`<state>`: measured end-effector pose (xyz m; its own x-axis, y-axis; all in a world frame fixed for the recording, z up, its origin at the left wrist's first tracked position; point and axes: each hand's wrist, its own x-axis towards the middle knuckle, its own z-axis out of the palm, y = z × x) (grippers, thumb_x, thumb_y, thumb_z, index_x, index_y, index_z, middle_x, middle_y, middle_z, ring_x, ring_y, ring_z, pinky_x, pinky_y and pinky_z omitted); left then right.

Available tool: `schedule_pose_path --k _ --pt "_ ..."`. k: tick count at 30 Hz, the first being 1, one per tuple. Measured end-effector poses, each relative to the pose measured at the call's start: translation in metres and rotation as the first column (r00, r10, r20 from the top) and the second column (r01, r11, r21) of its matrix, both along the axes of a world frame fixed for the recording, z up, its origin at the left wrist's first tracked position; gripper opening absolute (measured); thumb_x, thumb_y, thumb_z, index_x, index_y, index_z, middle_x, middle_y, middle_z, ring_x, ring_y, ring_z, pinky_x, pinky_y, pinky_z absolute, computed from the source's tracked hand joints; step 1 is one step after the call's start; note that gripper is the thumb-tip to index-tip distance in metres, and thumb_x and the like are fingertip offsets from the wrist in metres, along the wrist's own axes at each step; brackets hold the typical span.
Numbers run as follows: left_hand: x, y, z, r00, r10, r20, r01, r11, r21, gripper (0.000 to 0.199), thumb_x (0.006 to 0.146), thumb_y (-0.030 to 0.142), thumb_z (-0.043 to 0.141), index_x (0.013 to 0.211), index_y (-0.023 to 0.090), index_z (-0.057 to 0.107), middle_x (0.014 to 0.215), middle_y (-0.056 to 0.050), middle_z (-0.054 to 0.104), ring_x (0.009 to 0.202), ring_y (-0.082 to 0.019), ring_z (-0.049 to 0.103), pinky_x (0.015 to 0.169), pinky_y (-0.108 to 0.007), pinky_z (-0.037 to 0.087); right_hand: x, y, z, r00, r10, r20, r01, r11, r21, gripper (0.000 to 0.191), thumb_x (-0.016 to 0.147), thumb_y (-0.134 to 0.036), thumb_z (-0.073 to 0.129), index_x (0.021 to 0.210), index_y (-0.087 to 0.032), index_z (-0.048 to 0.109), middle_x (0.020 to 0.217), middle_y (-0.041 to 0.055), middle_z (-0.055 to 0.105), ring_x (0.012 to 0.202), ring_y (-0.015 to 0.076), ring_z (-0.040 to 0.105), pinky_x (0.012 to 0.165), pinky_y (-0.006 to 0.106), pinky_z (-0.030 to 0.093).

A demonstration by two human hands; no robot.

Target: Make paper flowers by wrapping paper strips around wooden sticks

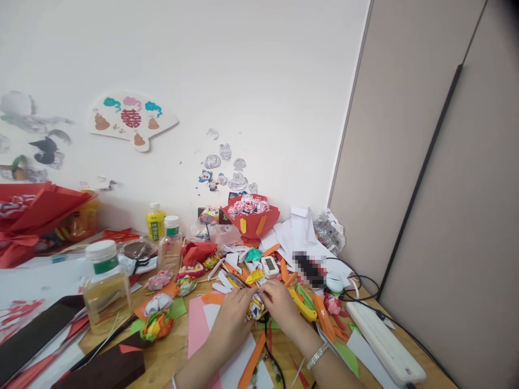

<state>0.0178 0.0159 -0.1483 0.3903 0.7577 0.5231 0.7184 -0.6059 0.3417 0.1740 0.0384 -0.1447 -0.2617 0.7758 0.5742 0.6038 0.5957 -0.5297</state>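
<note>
In the middle of the cluttered table, my left hand (234,314) is closed on the side of a small white and yellow paper flower (255,307). My right hand (280,303) meets it from the other side, fingers pinched at the flower's upper edge. The fingertips of both hands nearly touch there, and whatever fine part lies between them is too small to make out. Just beyond the hands lie a folded yellow paper piece (254,276) and a white digital timer (270,267). A yellow-handled tool (303,306) rests beside my right wrist.
Finished paper flowers (157,324) and a clear jar (106,292) stand to the left. A red-wrapped bouquet (253,224) is at the back. On the right are a white power strip (385,343) and black cables (367,281). Paper strips litter the tabletop.
</note>
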Motion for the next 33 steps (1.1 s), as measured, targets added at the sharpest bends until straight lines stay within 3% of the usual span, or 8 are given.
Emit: schedule_pose_path --k 9,18,28,33 --pt "0.0 0.001 0.001 0.999 0.009 0.051 -0.011 0.999 0.047 0.046 0.065 0.007 0.052 0.11 0.019 0.052 0.105 -0.009 0.063 0.093 -0.026 0.056 0.08 -0.039 0.045 -0.002 -0.005 0.003 1.0 0.014 -0.012 -0.014 1.0 0.018 0.022 0.083 -0.012 0.045 0.091 -0.02 0.064 0.09 0.0054 0.063 0.088 0.0195 0.054 0.081 0.033 0.04" --pt "-0.002 0.002 -0.002 0.995 -0.002 0.097 -0.001 1.0 0.031 0.044 0.066 0.009 0.055 0.108 0.021 0.053 0.105 -0.008 0.062 0.095 -0.026 0.055 0.081 -0.041 0.044 -0.004 0.005 -0.011 0.975 0.021 -0.22 -0.045 0.993 -0.106 0.02 0.077 -0.012 0.047 0.089 -0.02 0.061 0.088 0.0034 0.063 0.084 0.0189 0.058 0.076 0.031 0.045" --pt "-0.003 0.007 -0.007 0.994 -0.015 0.105 0.009 0.998 0.061 0.04 0.069 0.016 0.059 0.108 0.023 0.053 0.103 -0.007 0.063 0.094 -0.026 0.056 0.08 -0.04 0.045 0.001 0.01 -0.012 0.994 0.019 -0.107 -0.03 0.994 -0.104 0.015 0.079 -0.013 0.05 0.067 -0.018 0.057 0.068 -0.001 0.056 0.067 0.0142 0.052 0.061 0.024 0.039" --pt "-0.005 0.01 -0.013 0.998 0.001 0.07 -0.007 0.997 0.081 0.045 0.07 0.017 0.06 0.114 0.022 0.05 0.107 -0.008 0.062 0.097 -0.027 0.055 0.082 -0.041 0.044 0.001 0.01 -0.01 0.999 0.009 -0.04 -0.009 1.0 -0.021 0.017 0.078 -0.01 0.051 0.063 -0.018 0.054 0.067 -0.0013 0.053 0.067 0.0136 0.05 0.061 0.023 0.037"
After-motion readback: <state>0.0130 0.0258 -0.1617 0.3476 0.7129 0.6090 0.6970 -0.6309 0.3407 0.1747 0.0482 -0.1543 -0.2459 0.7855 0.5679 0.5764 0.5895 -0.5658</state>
